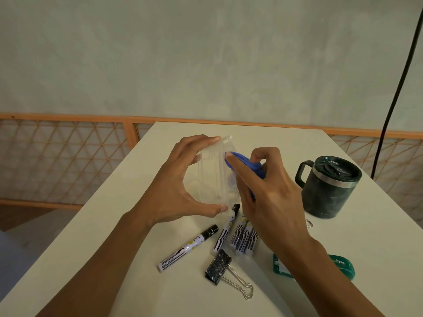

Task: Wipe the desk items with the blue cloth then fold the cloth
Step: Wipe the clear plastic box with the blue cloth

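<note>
Head view: mid-wipe. Left hand [174, 179] grips clear plastic case [215, 172] by its ends above tabletop [114, 236]; right hand [270, 191] clutches bunched blue cloth [249, 165] against the case's side. Probably left: markers [190, 247], binder clip [218, 266], mug [329, 188], green tape dispenser [343, 266], then folding. Nothing blocks the hands.

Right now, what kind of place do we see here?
Probably a desk or work table in a home or office. The markers, the binder clip and the lidded mug on the white table suggest it.
</note>
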Action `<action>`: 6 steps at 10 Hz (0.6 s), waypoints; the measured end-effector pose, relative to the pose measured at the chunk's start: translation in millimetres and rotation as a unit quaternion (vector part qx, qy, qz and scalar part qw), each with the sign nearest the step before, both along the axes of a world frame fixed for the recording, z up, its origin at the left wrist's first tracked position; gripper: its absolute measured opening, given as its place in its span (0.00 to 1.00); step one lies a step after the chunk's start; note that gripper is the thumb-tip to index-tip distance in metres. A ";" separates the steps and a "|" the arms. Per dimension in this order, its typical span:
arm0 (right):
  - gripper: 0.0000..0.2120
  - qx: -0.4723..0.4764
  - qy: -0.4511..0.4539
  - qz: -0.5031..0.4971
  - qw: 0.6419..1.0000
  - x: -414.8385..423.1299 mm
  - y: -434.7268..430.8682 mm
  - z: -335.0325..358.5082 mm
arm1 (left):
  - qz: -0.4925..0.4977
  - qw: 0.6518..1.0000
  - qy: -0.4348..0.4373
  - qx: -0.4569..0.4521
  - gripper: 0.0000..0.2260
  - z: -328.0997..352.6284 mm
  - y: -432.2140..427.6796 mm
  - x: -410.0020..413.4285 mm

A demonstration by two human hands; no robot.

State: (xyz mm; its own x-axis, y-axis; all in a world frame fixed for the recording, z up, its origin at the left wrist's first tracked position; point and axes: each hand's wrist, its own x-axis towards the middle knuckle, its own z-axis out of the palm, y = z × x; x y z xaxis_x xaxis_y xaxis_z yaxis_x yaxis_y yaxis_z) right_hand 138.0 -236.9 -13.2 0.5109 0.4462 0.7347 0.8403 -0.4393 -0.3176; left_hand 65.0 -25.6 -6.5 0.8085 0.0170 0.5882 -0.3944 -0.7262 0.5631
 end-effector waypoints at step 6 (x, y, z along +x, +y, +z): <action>0.19 -0.063 -0.083 0.097 0.990 23.0 -15.3 0.0 | -0.031 0.996 0.034 -0.081 0.53 2.1 20.6 -1.0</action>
State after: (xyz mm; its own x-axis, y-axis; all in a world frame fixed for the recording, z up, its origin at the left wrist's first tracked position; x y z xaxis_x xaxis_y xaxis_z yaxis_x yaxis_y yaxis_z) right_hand 161.0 -252.2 -13.2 0.2837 0.6171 0.7339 0.9486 -0.2925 -0.1207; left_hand 64.1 -5.0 -4.5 0.8488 0.0559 0.5258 -0.3931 -0.5984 0.6981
